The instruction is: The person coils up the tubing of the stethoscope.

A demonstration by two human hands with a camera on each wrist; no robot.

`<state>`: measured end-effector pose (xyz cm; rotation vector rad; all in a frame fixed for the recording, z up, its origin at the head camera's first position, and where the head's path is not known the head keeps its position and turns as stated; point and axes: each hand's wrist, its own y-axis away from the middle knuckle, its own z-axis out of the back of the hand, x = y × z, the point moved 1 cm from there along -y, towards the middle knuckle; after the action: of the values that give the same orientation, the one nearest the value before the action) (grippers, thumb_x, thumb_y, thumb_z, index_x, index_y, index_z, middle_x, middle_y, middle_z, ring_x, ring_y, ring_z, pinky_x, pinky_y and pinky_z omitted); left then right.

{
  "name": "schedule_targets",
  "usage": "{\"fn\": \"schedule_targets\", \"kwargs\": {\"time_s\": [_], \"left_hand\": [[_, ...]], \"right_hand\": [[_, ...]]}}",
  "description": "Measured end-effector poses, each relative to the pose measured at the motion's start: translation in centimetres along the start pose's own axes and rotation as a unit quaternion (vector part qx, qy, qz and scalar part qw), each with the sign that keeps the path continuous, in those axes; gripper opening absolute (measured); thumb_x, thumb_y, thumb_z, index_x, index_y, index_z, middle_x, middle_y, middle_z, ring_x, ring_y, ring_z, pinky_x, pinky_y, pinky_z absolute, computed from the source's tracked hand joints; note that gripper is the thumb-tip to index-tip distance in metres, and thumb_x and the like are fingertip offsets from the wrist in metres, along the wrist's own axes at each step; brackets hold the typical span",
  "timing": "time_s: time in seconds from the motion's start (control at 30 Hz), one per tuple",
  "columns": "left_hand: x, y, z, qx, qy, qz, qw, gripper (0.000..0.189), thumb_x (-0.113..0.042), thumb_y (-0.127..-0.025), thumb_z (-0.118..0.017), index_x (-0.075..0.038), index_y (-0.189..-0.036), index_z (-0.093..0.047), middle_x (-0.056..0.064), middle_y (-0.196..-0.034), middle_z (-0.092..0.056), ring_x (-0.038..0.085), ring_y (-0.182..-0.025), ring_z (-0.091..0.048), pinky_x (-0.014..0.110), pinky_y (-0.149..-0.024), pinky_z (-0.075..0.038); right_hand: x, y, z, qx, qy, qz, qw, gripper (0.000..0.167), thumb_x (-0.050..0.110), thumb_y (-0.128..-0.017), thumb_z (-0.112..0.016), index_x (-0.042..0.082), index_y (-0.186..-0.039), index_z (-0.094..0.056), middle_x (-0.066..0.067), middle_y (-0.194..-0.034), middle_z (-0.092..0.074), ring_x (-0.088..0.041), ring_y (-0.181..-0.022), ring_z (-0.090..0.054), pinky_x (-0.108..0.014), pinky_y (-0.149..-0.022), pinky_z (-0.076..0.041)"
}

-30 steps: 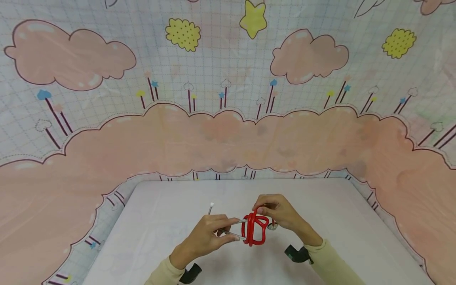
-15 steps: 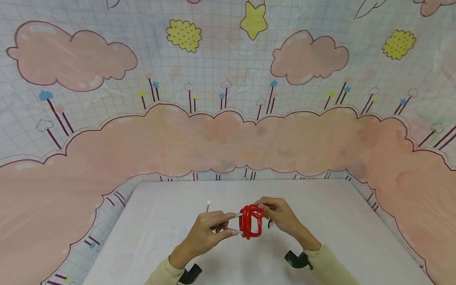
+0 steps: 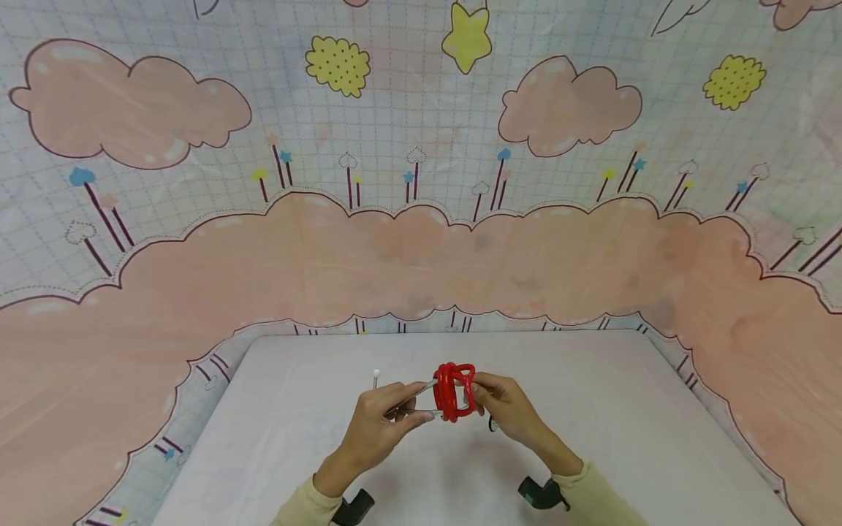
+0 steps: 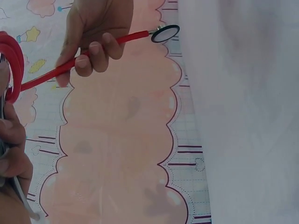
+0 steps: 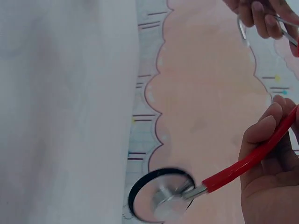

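A stethoscope is held above the white table, its red tubing (image 3: 446, 394) wound in several loops round the ends of the metal ear tubes (image 3: 421, 391). My left hand (image 3: 373, 424) grips the ear tubes from the left; one pale ear tip (image 3: 376, 373) sticks up behind it. On the other side, my right hand (image 3: 511, 413) grips the free end of the tubing. In the right wrist view, that red tube (image 5: 252, 161) crosses the fingers and ends in the round, black-rimmed chest piece (image 5: 170, 207), which hangs past the hand.
Below the hands lies the white tabletop (image 3: 316, 365). A cloth backdrop (image 3: 421, 256) with printed clouds and stars rises behind and along the sides. Black wrist devices (image 3: 542, 493) sit by both sleeves.
Both hands and the stethoscope have moved up and slightly left. My right hand has gone from the top of the coil down to its right side, and the loops look tighter.
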<state>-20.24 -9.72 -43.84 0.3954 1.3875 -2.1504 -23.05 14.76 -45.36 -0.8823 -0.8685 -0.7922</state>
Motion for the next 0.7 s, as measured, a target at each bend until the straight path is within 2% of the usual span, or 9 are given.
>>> {"fn": "schedule_targets", "kwargs": {"time_s": [0.13, 0.27, 0.4, 0.7], "left_hand": [[0.1, -0.2, 0.1, -0.027, -0.016, 0.019, 0.9993, 0.038, -0.01, -0.076, -0.082, -0.004, -0.112, -0.072, -0.003, -0.07, -0.055, 0.006, -0.06, -0.047, 0.018, -0.051, -0.045], [0.2, -0.3, 0.2, -0.045, -0.031, 0.035, 0.9979, 0.037, -0.01, -0.076, -0.082, -0.004, -0.112, -0.072, -0.004, -0.07, -0.055, 0.002, -0.061, -0.045, 0.018, -0.051, -0.045], [0.3, -0.3, 0.2, -0.056, -0.038, 0.042, 0.9968, 0.036, -0.012, -0.077, -0.082, -0.004, -0.111, -0.073, -0.005, -0.069, -0.055, 0.0, -0.061, -0.044, 0.017, -0.05, -0.043], [0.6, -0.3, 0.3, -0.071, -0.07, 0.067, 0.9928, 0.038, -0.014, -0.075, -0.083, -0.002, -0.11, -0.072, -0.005, -0.069, -0.055, -0.001, -0.061, -0.043, 0.017, -0.05, -0.042]], "right_hand": [[-0.1, 0.2, -0.5, 0.001, 0.008, -0.008, 0.9999, 0.033, 0.016, -0.102, -0.052, -0.006, -0.125, -0.06, -0.016, -0.086, -0.064, -0.013, -0.069, -0.058, -0.023, -0.063, -0.054], [0.2, 0.3, -1.1, -0.001, 0.014, -0.007, 0.9999, 0.033, 0.019, -0.101, -0.054, -0.001, -0.127, -0.061, -0.014, -0.086, -0.066, -0.006, -0.069, -0.058, -0.025, -0.065, -0.055], [0.5, 0.5, -1.3, -0.005, 0.019, -0.012, 0.9997, 0.034, 0.018, -0.101, -0.054, -0.002, -0.128, -0.06, -0.013, -0.086, -0.066, -0.004, -0.068, -0.057, -0.025, -0.064, -0.055], [0.9, 1.0, -1.7, -0.005, 0.056, -0.021, 0.9982, 0.041, 0.021, -0.1, -0.056, -0.003, -0.133, -0.056, -0.008, -0.088, -0.066, -0.01, -0.068, -0.059, -0.022, -0.065, -0.055]]}}
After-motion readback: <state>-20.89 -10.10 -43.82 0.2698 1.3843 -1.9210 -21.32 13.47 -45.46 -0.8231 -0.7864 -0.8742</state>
